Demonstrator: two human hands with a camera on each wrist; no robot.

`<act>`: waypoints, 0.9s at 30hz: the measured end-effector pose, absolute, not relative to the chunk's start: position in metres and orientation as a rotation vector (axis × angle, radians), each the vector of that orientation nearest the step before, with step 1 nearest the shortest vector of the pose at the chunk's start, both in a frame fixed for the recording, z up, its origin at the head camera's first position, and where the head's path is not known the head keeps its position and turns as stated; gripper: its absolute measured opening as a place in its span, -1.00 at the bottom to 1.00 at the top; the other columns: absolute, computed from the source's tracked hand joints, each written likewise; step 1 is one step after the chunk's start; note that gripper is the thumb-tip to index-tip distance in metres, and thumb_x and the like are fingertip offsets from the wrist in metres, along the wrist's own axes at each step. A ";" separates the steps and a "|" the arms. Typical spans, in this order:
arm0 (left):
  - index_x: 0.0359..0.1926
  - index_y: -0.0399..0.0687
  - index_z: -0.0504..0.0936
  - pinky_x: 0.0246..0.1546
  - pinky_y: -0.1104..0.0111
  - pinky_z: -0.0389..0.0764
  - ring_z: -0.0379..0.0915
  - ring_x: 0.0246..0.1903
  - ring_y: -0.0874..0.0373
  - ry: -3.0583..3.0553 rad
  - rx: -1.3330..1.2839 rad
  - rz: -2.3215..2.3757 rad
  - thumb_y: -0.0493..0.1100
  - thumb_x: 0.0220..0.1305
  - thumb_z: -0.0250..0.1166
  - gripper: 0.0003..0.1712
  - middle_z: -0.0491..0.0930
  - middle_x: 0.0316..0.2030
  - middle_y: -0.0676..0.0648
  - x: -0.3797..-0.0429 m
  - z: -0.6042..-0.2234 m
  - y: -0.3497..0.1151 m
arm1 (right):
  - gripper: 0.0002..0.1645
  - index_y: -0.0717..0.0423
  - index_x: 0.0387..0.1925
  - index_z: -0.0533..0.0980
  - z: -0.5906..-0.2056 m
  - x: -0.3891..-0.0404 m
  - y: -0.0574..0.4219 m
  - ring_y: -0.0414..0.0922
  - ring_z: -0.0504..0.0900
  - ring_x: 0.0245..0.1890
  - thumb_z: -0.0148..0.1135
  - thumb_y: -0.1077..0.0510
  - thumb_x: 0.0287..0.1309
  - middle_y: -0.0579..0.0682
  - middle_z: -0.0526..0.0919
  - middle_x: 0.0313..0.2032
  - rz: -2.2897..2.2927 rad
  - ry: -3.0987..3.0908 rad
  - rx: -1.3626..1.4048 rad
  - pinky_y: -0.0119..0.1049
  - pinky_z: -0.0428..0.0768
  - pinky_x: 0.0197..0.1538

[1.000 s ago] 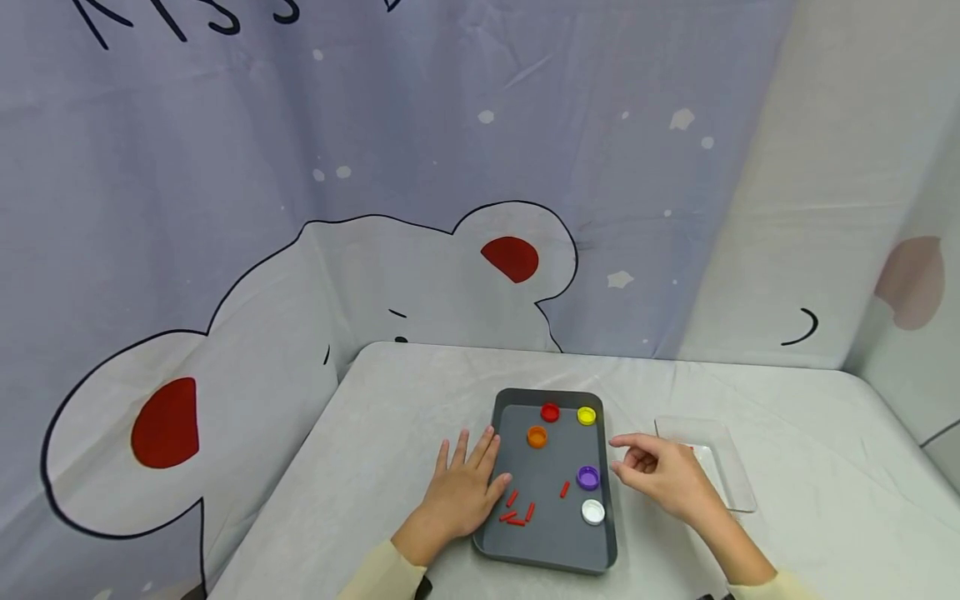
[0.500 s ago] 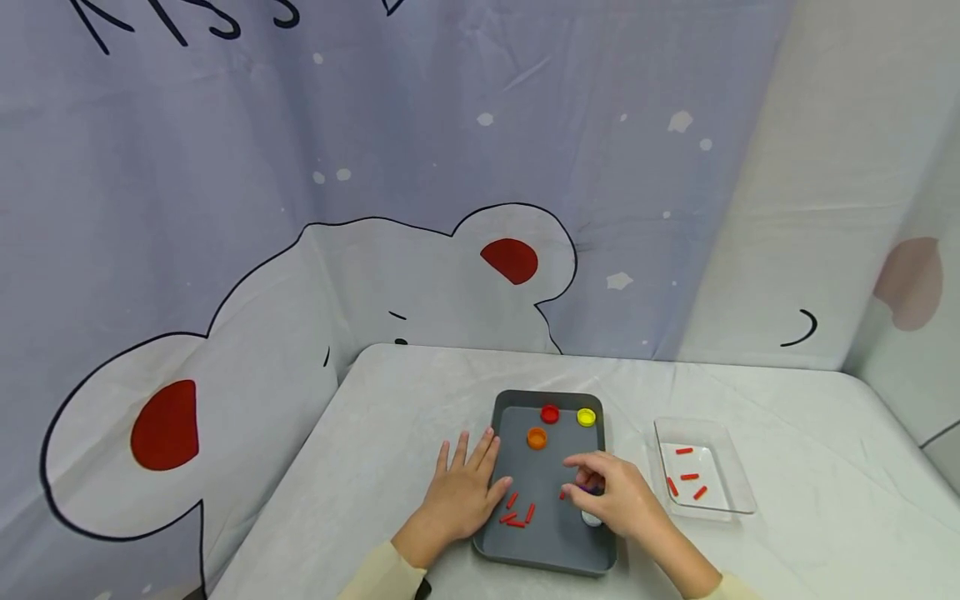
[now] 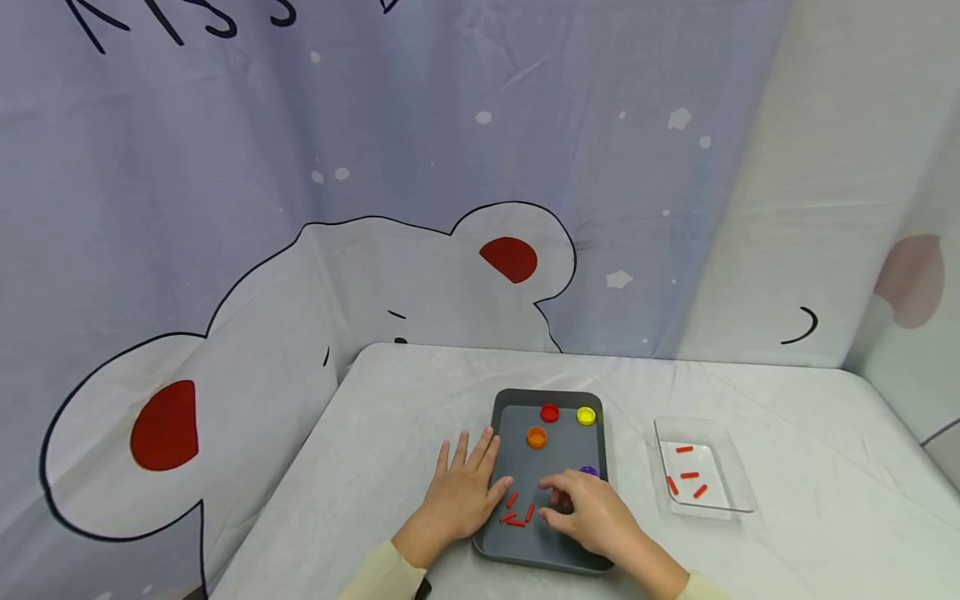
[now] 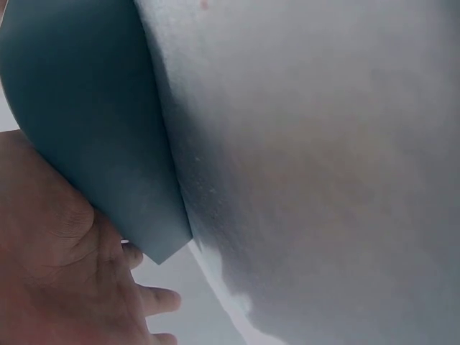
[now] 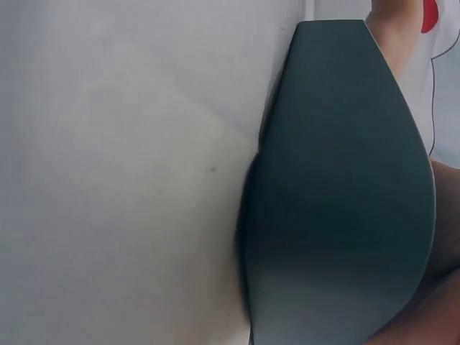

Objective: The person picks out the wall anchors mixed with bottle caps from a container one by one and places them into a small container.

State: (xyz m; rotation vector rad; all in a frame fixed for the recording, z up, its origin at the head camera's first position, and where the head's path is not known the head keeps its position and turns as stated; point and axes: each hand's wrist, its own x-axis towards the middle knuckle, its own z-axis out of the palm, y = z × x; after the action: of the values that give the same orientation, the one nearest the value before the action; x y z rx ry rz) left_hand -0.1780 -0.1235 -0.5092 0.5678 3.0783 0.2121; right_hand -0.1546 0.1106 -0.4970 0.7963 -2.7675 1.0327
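From where I stand, the thing that has shifted is the right hand (image 3: 588, 510). A second ago it was out by the clear box (image 3: 738, 479), by the tray's right edge; now it reaches well over the grey tray (image 3: 555, 557), farther left and nearer the person than even half a second ago. Its thumb and forefinger stand apart, the other fingers (image 3: 561, 498) bend in beneath, and I see nothing held between the tips.

That brings the gap in the fingers just beside the cluster of four red sticks (image 3: 530, 512) in the near left part of the tray. One more stick, lying alone earlier, has dropped out of view, as has the white cap; the hand probably covers both, though I can't be sure of either. The purple cap (image 3: 589, 472) peeks out above the knuckles.

Four other sticks (image 3: 690, 475) lie in the box, so I'd judge the work to be about midway, with nothing lifted on this reach.

The left hand (image 3: 456, 498) hasn't stirred: it rests at the tray's left rim, fingers spread and holding nothing, as if to steady it.
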 end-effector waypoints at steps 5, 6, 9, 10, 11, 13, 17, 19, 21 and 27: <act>0.59 -0.06 0.13 0.46 -0.25 -0.15 -0.13 0.55 -0.30 3.078 0.565 0.211 0.29 0.56 -0.11 -0.20 0.01 0.60 -0.04 -0.177 -0.507 -0.124 | -0.70 0.05 -0.19 0.72 -0.497 -0.157 0.104 -0.36 0.45 -0.45 0.55 0.10 0.00 -0.25 0.54 -0.46 0.962 -2.804 0.844 -0.38 0.49 -0.37; 0.59 -0.06 0.13 0.46 -0.25 -0.15 -0.13 0.55 -0.30 3.076 0.562 0.211 0.29 0.56 -0.11 -0.20 0.01 0.60 -0.05 -0.177 -0.506 -0.124 | -0.71 0.05 -0.20 0.72 -0.497 -0.158 0.102 -0.36 0.45 -0.46 0.55 0.10 -0.01 -0.25 0.54 -0.47 0.951 -2.810 0.847 -0.38 0.49 -0.38; 0.60 -0.04 0.12 0.47 -0.24 -0.16 -0.15 0.55 -0.28 3.068 0.552 0.202 0.29 0.57 -0.13 -0.20 0.01 0.60 -0.04 -0.175 -0.504 -0.124 | -0.71 0.04 -0.21 0.72 -0.498 -0.159 0.098 -0.37 0.41 -0.49 0.55 0.09 -0.02 -0.26 0.51 -0.50 0.914 -2.823 0.856 -0.39 0.45 -0.42; 0.60 -0.04 0.12 0.47 -0.24 -0.15 -0.15 0.55 -0.28 3.068 0.552 0.200 0.29 0.57 -0.13 -0.20 0.01 0.60 -0.04 -0.175 -0.503 -0.124 | -0.71 0.04 -0.22 0.72 -0.499 -0.160 0.097 -0.38 0.39 -0.50 0.55 0.08 -0.03 -0.26 0.50 -0.51 0.902 -2.828 0.857 -0.39 0.43 -0.44; 0.60 -0.03 0.12 0.47 -0.24 -0.15 -0.15 0.55 -0.28 3.070 0.550 0.197 0.30 0.57 -0.14 -0.20 0.01 0.60 -0.03 -0.175 -0.503 -0.124 | -0.72 0.04 -0.23 0.72 -0.499 -0.160 0.096 -0.38 0.38 -0.52 0.56 0.08 -0.03 -0.27 0.49 -0.52 0.896 -2.835 0.857 -0.39 0.42 -0.45; 0.60 -0.02 0.12 0.47 -0.24 -0.15 -0.14 0.55 -0.28 3.073 0.553 0.186 0.31 0.57 -0.15 -0.20 0.00 0.60 -0.02 -0.175 -0.504 -0.124 | -0.72 0.04 -0.24 0.72 -0.499 -0.161 0.095 -0.38 0.36 -0.53 0.56 0.08 -0.03 -0.28 0.47 -0.53 0.887 -2.848 0.860 -0.40 0.40 -0.47; 0.59 -0.01 0.14 0.46 -0.25 -0.14 -0.13 0.55 -0.29 3.074 0.566 0.196 0.30 0.56 -0.13 -0.21 0.02 0.59 -0.02 -0.175 -0.505 -0.122 | -0.74 0.05 -0.25 0.72 -0.501 -0.162 0.095 -0.37 0.36 -0.54 0.56 0.09 -0.03 -0.27 0.46 -0.54 0.886 -2.885 0.852 -0.40 0.39 -0.48; 0.59 -0.01 0.15 0.46 -0.26 -0.14 -0.13 0.55 -0.30 3.067 0.565 0.204 0.29 0.56 -0.11 -0.22 0.03 0.59 -0.03 -0.174 -0.504 -0.121 | -0.74 0.04 -0.26 0.72 -0.502 -0.162 0.094 -0.36 0.36 -0.53 0.57 0.09 -0.03 -0.26 0.47 -0.54 0.885 -2.897 0.846 -0.39 0.39 -0.48; 0.59 -0.01 0.14 0.46 -0.25 -0.13 -0.14 0.55 -0.29 3.062 0.559 0.203 0.29 0.56 -0.12 -0.22 0.03 0.59 -0.02 -0.174 -0.503 -0.121 | -0.74 0.03 -0.27 0.72 -0.504 -0.163 0.093 -0.35 0.36 -0.53 0.57 0.08 -0.04 -0.26 0.47 -0.53 0.883 -2.908 0.840 -0.39 0.39 -0.48; 0.59 -0.02 0.15 0.46 -0.24 -0.11 -0.11 0.54 -0.28 3.075 0.558 0.182 0.29 0.57 -0.12 -0.22 0.04 0.59 -0.02 -0.174 -0.501 -0.122 | -0.72 0.00 -0.28 0.71 -0.507 -0.165 0.090 -0.35 0.34 -0.54 0.60 0.04 -0.06 -0.26 0.44 -0.54 0.865 -2.918 0.827 -0.39 0.35 -0.49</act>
State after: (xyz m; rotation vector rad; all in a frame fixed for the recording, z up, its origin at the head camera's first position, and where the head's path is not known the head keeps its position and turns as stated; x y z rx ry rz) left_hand -0.1736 -0.1217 -0.5014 0.5584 3.0753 0.1824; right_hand -0.1647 0.0902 -0.5074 0.8271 -2.9183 0.8649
